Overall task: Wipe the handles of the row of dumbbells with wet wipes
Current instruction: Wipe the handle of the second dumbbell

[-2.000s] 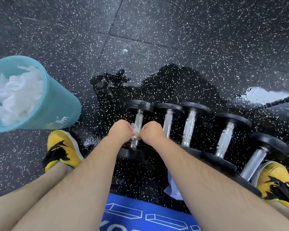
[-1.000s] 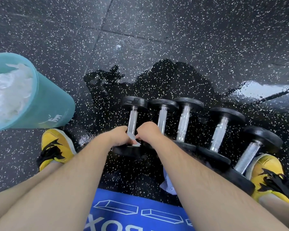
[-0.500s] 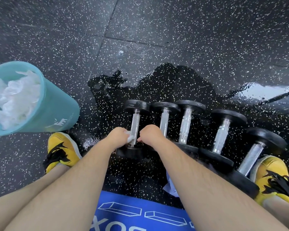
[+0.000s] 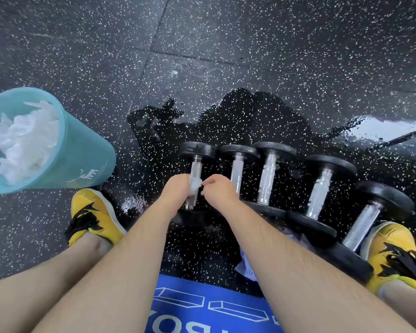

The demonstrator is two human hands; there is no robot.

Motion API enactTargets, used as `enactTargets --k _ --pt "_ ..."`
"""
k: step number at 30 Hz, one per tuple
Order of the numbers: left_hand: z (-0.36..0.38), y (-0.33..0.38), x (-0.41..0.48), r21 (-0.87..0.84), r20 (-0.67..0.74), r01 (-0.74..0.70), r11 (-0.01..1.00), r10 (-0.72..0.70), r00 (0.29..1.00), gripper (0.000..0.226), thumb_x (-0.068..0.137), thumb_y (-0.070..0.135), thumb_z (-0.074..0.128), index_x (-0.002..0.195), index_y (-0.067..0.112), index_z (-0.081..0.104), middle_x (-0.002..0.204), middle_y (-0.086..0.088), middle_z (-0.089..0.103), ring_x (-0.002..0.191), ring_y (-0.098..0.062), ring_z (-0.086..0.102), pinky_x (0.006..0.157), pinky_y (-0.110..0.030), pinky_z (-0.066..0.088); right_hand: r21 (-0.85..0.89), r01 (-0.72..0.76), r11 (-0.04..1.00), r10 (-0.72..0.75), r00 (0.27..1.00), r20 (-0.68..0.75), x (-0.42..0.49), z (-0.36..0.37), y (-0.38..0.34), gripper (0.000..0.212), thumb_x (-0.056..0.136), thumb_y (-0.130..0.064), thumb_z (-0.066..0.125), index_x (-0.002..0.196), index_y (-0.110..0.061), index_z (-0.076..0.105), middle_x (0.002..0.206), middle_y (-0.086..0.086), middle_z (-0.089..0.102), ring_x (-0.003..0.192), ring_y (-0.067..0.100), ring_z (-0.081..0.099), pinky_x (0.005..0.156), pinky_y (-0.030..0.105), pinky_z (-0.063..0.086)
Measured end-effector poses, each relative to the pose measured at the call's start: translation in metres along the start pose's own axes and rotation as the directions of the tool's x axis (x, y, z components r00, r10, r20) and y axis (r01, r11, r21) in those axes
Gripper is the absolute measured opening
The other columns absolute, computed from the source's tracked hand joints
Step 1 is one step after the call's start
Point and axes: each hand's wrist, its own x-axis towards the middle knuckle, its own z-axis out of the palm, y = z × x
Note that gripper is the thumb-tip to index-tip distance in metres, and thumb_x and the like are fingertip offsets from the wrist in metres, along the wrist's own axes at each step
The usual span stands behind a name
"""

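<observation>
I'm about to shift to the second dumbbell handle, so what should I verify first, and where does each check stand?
1. Grip on the wet wipe: ok. The left hand and right hand both hold it against the leftmost dumbbell handle.
2. Leftmost handle wiped along its whole length: cannot tell. The wipe sits near its middle.
3. Second dumbbell handle free: ok. Nothing lies on its visible part.
4. Wipe wet and clean enough: cannot tell.
5. Teal bin for the spent wipe: ok. It is to the left, with crumpled white wipes inside.
</observation>
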Motion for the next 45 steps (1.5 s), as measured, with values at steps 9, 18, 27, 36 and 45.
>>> enactTargets --k 9,18,27,36,45 --pt "0.007 -0.031 -0.004 -0.116 -0.239 -0.275 0.954 0.242 0.94 0.033 0.084 0.027 0.053 0.063 0.002 0.06 0.058 -0.007 0.054 0.055 -0.016 0.044 0.05 -0.027 0.036 0.013 0.243 0.97 -0.231 0.939 -0.255 -0.026 0.046 0.008 0.023 0.096 -0.022 0.045 0.088 -0.012 0.064 0.101 0.006 0.056 0.083 0.025 0.059 0.076 0.036 0.05" --pt "0.027 -0.065 0.011 -0.294 -0.475 -0.322 0.9 0.155 0.866 0.029 0.097 0.027 0.043 0.083 0.018 0.067 0.086 0.003 0.069 0.085 -0.018 0.064 0.077 -0.04 0.051 -0.074 0.158 0.985 -0.167 0.977 -0.13 -0.009 0.065 0.001 0.039 0.097 -0.02 0.046 0.132 -0.004 0.048 0.117 0.014 0.063 0.102 0.03 0.063 0.074 0.032 0.045" --pt "0.027 -0.068 0.019 -0.3 -0.501 -0.342 0.89 0.158 0.851 0.027 0.097 0.023 0.039 0.088 0.019 0.064 0.09 0.0 0.067 0.089 -0.022 0.06 0.079 -0.04 0.047 -0.434 0.133 0.891 -0.071 0.985 0.156 0.0 0.055 -0.009 0.032 0.095 -0.013 0.049 0.125 -0.009 0.06 0.119 0.013 0.062 0.111 0.032 0.064 0.079 0.032 0.049" --pt "0.024 -0.066 0.021 -0.309 -0.439 -0.31 0.899 0.155 0.885 0.026 0.094 0.022 0.04 0.089 0.016 0.065 0.092 -0.001 0.068 0.091 -0.023 0.061 0.085 -0.043 0.048 -0.534 0.13 0.836 -0.044 0.984 0.17 -0.026 0.039 -0.018 0.031 0.096 -0.007 0.052 0.124 -0.003 0.064 0.122 0.011 0.068 0.113 0.029 0.064 0.091 0.032 0.051" --pt "0.026 -0.055 0.01 -0.351 -0.41 -0.299 0.887 0.142 0.901 0.027 0.089 0.025 0.041 0.084 0.021 0.066 0.091 0.0 0.066 0.087 -0.021 0.059 0.075 -0.037 0.044 -0.504 0.181 0.845 -0.08 0.973 0.215 -0.045 0.015 -0.028 0.024 0.094 -0.006 0.05 0.115 -0.006 0.062 0.111 0.013 0.067 0.103 0.029 0.066 0.086 0.036 0.056"
